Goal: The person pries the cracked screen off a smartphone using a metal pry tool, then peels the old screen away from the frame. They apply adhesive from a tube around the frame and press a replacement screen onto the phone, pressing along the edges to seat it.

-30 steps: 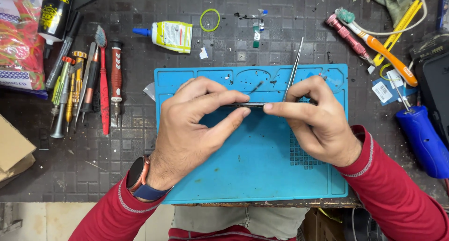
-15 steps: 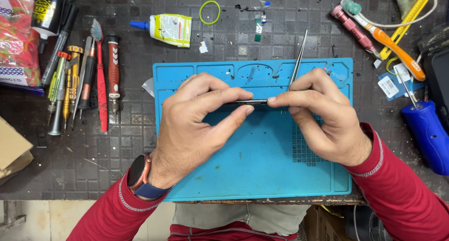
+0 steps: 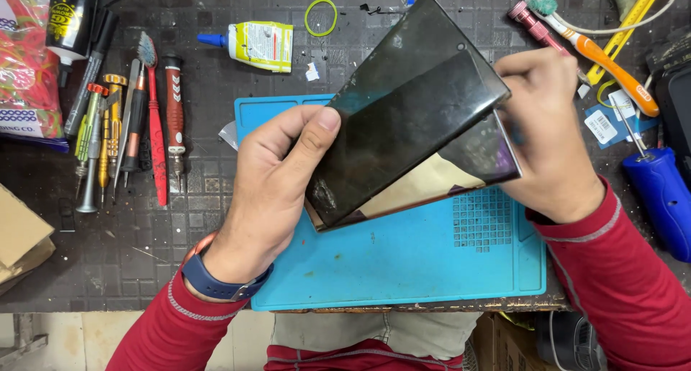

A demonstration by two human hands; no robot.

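Note:
Both hands hold a dark phone above a blue work mat. The phone is tilted with its glossy black panel facing me. This panel stands away from the layer under it, and a tan inner surface shows in the gap along the lower edge. My left hand grips the phone's left edge, thumb on the glossy panel. My right hand holds the right edge, with its fingertips hidden behind the phone. I wear a blue watch on my left wrist.
Several screwdrivers and a red-handled brush lie left of the mat. Behind it are a glue bottle and a green rubber band. At the right lie an orange-handled brush and a blue-handled screwdriver. A cardboard box sits at the near left.
The phone was held low and edge-on over the mat. Now it is raised and tilted toward me, with its black panel lifted apart along one edge.

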